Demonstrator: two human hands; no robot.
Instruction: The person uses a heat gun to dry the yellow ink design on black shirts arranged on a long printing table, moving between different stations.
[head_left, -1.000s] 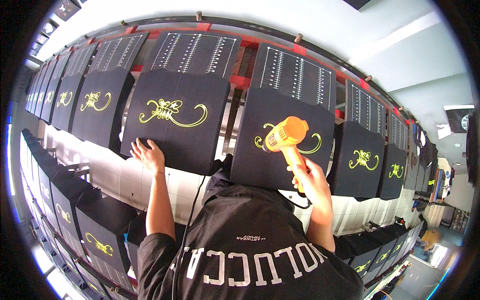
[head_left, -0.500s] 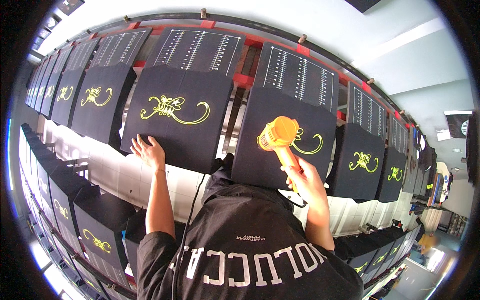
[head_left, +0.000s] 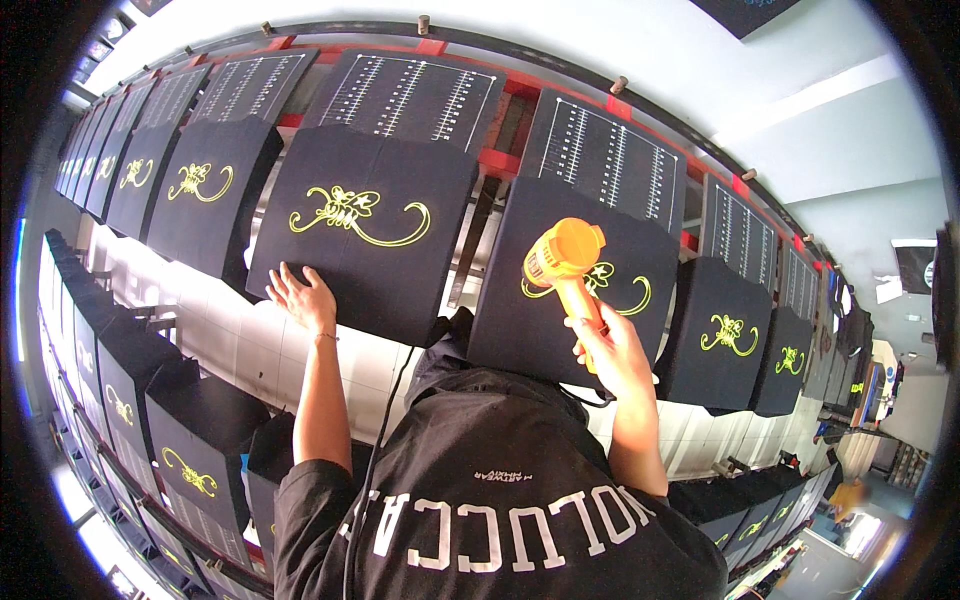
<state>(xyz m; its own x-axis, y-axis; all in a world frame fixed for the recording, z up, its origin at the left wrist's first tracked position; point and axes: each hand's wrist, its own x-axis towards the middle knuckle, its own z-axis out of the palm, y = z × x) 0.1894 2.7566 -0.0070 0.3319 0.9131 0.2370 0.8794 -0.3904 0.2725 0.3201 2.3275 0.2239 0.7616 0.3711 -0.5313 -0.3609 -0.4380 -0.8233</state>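
Note:
My right hand [head_left: 616,352] grips the handle of an orange heat gun [head_left: 566,255]. The gun's round body hangs over a black cloth piece [head_left: 510,320] and hides part of its yellow line print. To the left lies another black cloth piece [head_left: 300,190] with a whole yellow print [head_left: 360,216] of curling lines. My left hand [head_left: 303,298] rests at that piece's near left edge, fingers spread and holding nothing. Both cloths lie on dark boards [head_left: 410,95] marked with white scales.
A long row of such boards with printed black cloth runs left and right along a red and black rail [head_left: 520,80]. Behind me stands a second row [head_left: 200,470] of printed cloth. A black cord [head_left: 385,420] runs down past my left side. Farther right, a blurred person [head_left: 850,495] shows.
The whole view has shifted slightly. The heat gun has moved a little relative to the right print, uncovering its left curl. My left hand stays at the cloth's edge.

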